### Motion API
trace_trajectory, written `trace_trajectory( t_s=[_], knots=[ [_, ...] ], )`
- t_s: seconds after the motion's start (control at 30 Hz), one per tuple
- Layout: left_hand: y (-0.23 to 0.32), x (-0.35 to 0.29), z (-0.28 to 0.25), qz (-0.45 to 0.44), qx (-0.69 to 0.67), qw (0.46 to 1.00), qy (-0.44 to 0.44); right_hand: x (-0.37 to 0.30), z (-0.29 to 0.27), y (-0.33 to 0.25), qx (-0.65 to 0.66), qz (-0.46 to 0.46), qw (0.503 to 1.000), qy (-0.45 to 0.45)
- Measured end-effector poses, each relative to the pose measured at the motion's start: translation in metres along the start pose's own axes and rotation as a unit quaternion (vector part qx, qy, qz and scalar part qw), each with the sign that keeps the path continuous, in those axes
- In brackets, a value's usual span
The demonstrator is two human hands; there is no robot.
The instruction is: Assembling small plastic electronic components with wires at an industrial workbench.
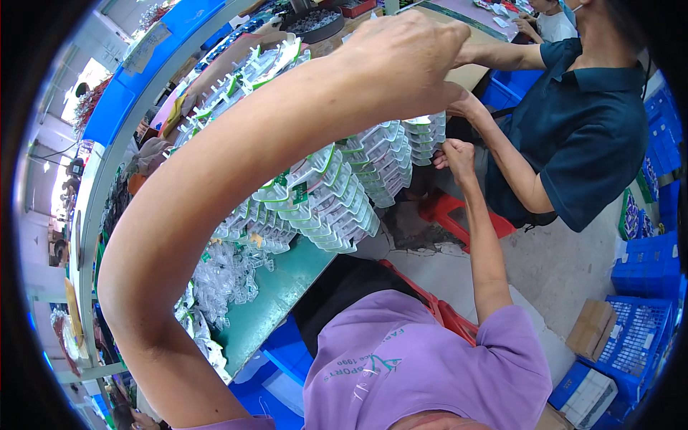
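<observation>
My left hand (412, 64) reaches across from the left, over the tall rows of nested clear plastic shells with green edges (326, 190). Its fingers bend down and away; whatever they hold is hidden. Beside the right end of these rows, my right hand (457, 159) has its fingers curled close to the last stack of shells (428, 136). I cannot tell whether it grips an edge. A co-worker's hand (459, 102) comes in just under my left hand, and the co-worker's other forearm (505, 55) ends behind it.
Loose clear plastic pieces (226, 276) lie heaped on the green tabletop (276, 297). A person in a dark green shirt (573, 136) stands at the right. A red stool (459, 215) is between us. Blue crates (634, 337) and a cardboard box (591, 328) stand at lower right.
</observation>
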State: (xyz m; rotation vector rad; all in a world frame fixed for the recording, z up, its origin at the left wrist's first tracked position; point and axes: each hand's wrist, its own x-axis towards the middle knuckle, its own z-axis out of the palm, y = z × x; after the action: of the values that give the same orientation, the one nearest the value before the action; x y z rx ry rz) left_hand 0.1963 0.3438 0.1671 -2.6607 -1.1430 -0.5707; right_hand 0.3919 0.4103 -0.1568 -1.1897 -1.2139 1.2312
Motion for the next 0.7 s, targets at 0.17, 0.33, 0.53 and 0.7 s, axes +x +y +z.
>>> trace_trajectory(
  t_s=[0.17, 0.33, 0.53, 0.7],
  knots=[
    [0.005, -0.030, -0.042, -0.020, -0.037, 0.999, -0.031, 0.007, 0.011, -0.002, 0.009, 0.030, 0.999, 0.012],
    [-0.011, -0.066, -0.051, 0.012, -0.009, 0.999, 0.029, 0.009, 0.012, -0.004, 0.019, 0.058, 0.998, -0.025],
    [-0.021, -0.120, -0.058, -0.105, 0.012, 0.992, 0.065, -0.014, -0.008, 0.002, 0.005, 0.025, 0.999, -0.023],
    [-0.016, -0.156, -0.053, -0.156, -0.007, 0.988, 0.017, -0.066, -0.020, -0.018, -0.047, -0.002, 0.999, 0.024]
  ],
)
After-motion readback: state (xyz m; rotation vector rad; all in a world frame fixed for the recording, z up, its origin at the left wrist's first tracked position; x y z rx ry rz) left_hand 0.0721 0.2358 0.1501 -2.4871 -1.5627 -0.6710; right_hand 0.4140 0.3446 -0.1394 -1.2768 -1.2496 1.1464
